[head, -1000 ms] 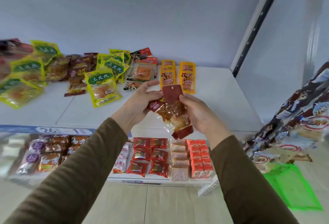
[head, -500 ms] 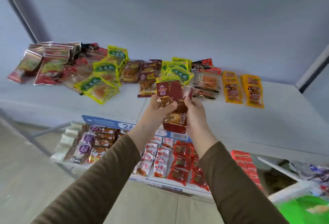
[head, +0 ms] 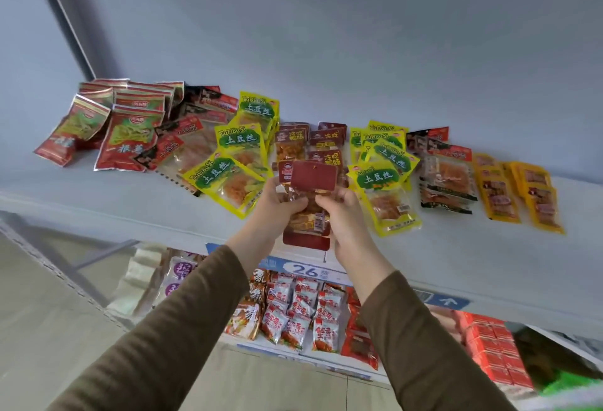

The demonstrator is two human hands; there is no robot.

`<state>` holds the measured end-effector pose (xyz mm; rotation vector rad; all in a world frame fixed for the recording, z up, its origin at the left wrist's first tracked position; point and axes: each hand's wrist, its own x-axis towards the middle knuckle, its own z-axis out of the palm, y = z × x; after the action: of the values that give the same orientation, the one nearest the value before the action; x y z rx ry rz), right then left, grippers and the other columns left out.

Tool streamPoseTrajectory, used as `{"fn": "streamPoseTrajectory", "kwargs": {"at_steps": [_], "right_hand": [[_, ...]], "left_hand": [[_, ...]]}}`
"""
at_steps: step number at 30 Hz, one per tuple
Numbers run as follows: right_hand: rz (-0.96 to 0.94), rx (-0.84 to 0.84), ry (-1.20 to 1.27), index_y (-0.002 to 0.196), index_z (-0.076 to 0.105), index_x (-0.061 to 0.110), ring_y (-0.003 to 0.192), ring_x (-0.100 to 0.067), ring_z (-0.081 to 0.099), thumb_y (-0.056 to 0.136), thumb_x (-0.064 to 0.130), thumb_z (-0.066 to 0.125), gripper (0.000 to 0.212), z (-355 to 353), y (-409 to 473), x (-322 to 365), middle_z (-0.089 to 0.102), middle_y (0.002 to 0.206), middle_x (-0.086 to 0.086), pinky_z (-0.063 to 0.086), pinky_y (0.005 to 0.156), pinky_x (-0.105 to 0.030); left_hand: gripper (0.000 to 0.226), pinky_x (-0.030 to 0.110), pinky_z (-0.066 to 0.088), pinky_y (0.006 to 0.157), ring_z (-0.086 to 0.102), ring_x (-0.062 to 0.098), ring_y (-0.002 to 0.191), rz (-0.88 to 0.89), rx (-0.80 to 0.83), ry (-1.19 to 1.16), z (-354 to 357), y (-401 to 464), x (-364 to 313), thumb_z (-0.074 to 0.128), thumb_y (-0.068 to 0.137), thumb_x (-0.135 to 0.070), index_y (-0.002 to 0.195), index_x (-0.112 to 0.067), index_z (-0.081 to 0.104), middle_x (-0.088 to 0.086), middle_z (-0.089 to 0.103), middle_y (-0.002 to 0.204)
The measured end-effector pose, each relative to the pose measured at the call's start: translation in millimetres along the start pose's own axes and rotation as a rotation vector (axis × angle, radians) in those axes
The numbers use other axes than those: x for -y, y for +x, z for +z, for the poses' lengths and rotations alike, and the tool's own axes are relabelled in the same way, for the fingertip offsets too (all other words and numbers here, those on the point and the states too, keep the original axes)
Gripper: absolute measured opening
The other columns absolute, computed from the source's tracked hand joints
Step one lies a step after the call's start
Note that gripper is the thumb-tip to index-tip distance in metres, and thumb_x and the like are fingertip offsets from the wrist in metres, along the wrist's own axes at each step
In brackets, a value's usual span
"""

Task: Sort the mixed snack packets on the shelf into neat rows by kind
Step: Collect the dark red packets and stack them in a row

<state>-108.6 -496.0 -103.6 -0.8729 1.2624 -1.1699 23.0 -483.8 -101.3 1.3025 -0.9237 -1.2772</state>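
Both hands hold a small stack of dark red snack packets (head: 311, 178) upright above the front of the white shelf (head: 137, 211). My left hand (head: 280, 206) grips the stack's left side and my right hand (head: 342, 211) grips its right side. Just behind lie matching dark red packets (head: 323, 146). Yellow-green packets (head: 228, 178) lie to the left and more yellow-green packets (head: 385, 178) to the right. Red-and-green pouches (head: 127, 129) are piled at the far left. Clear packets with orange contents (head: 447, 182) and orange-yellow packets (head: 518, 195) lie at the right.
Beneath the shelf's price strip (head: 306, 270), a lower shelf holds rows of small red-and-white packets (head: 300, 316), purple-labelled packets (head: 179, 276) and red boxes (head: 496, 355). A dark upright post (head: 65, 15) runs up the wall at the left.
The view has swung left, bringing the red-and-green pouches into sight. My hands have carried the dark red packets from the shelf's right part to in front of the matching pile.
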Motion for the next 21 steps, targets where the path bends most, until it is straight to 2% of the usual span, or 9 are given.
{"fn": "streamPoseTrajectory", "kwargs": {"at_steps": [3, 6, 7, 9, 11, 13, 15, 18, 21], "right_hand": [[-0.047, -0.010, -0.052, 0.121, 0.056, 0.014, 0.095, -0.022, 0.073, 0.095, 0.008, 0.068, 0.030, 9.0, 19.9, 0.0, 0.071, 0.109, -0.006, 0.062, 0.086, -0.048], [-0.088, -0.047, -0.052, 0.122, 0.055, 0.012, 0.085, -0.015, 0.072, 0.097, 0.003, 0.065, 0.029, 18.1, 35.0, 3.0, 0.070, 0.102, 0.000, 0.061, 0.065, -0.029], [-0.097, -0.053, -0.052, 0.122, 0.054, 0.013, 0.086, -0.016, 0.072, 0.097, 0.003, 0.065, 0.029, 20.6, 39.4, 4.4, 0.070, 0.102, 0.000, 0.061, 0.065, -0.030], [-0.098, -0.068, -0.066, 0.122, 0.054, 0.013, 0.094, -0.023, 0.073, 0.097, 0.005, 0.065, 0.029, 25.7, 51.5, 5.9, 0.071, 0.104, -0.002, 0.063, 0.077, -0.042], [-0.114, -0.103, -0.121, 0.118, 0.055, 0.014, 0.096, -0.025, 0.073, 0.095, 0.008, 0.068, 0.027, 31.7, 60.6, 10.6, 0.072, 0.106, -0.004, 0.061, 0.085, -0.051], [-0.138, -0.152, -0.157, 0.115, 0.057, 0.016, 0.096, -0.023, 0.073, 0.093, 0.010, 0.071, 0.028, 36.0, 72.3, 12.5, 0.073, 0.107, -0.005, 0.060, 0.088, -0.054], [-0.171, -0.192, -0.205, 0.115, 0.058, 0.016, 0.094, -0.020, 0.073, 0.092, 0.010, 0.071, 0.027, 39.5, 80.9, 13.9, 0.073, 0.106, -0.002, 0.060, 0.086, -0.049], [-0.199, -0.257, -0.275, 0.120, 0.057, 0.017, 0.093, -0.013, 0.070, 0.094, 0.011, 0.071, 0.030, 43.7, 88.9, 14.4, 0.072, 0.109, 0.000, 0.058, 0.082, -0.036], [-0.192, -0.300, -0.294, 0.126, 0.058, 0.017, 0.095, -0.013, 0.069, 0.095, 0.012, 0.070, 0.033, 47.1, 95.4, 12.1, 0.071, 0.111, 0.001, 0.056, 0.073, -0.032]], "left_hand": [[0.061, 0.048, 0.062, 0.086, 0.075, 0.029, 0.094, -0.021, -0.016, 0.043, -6.7, 24.6, -7.6, 0.075, 0.091, -0.004, 0.139, -0.022, 0.041, 0.018, 0.069, 0.117], [0.054, 0.047, 0.061, 0.089, 0.074, 0.025, 0.099, 0.007, 0.022, 0.109, -9.8, 47.5, -15.2, 0.075, 0.092, -0.005, 0.135, -0.021, 0.045, 0.010, 0.070, 0.115], [0.050, 0.042, 0.062, 0.086, 0.074, 0.021, 0.095, 0.025, 0.037, 0.119, -9.9, 54.0, -18.0, 0.072, 0.094, -0.006, 0.134, -0.020, 0.046, 0.006, 0.072, 0.111], [0.037, 0.034, 0.060, 0.075, 0.071, 0.015, 0.082, 0.041, 0.046, 0.136, -12.0, 68.1, -25.0, 0.062, 0.101, -0.008, 0.134, -0.020, 0.049, 0.001, 0.071, 0.098], [0.029, 0.033, 0.057, 0.069, 0.067, 0.016, 0.075, 0.061, 0.038, 0.171, -15.1, 82.9, -30.5, 0.051, 0.105, -0.007, 0.131, -0.021, 0.051, 0.004, 0.069, 0.095], [0.029, 0.037, 0.057, 0.070, 0.065, 0.017, 0.071, 0.094, 0.043, 0.238, -18.1, 96.0, -36.0, 0.048, 0.104, -0.002, 0.119, -0.027, 0.052, 0.004, 0.067, 0.089], [0.036, 0.045, 0.058, 0.076, 0.065, 0.021, 0.071, 0.096, 0.069, 0.272, -21.7, 107.4, -39.1, 0.047, 0.102, 0.004, 0.111, -0.031, 0.050, 0.003, 0.065, 0.083], [0.041, 0.052, 0.063, 0.084, 0.073, 0.030, 0.086, 0.086, 0.077, 0.311, -28.9, 121.2, -39.2, 0.050, 0.098, 0.006, 0.119, -0.030, 0.049, 0.009, 0.071, 0.098], [0.044, 0.058, 0.061, 0.083, 0.075, 0.035, 0.092, 0.084, 0.113, 0.346, -38.8, 136.8, -34.0, 0.058, 0.089, -0.002, 0.108, -0.040, 0.052, 0.011, 0.074, 0.103]]}}
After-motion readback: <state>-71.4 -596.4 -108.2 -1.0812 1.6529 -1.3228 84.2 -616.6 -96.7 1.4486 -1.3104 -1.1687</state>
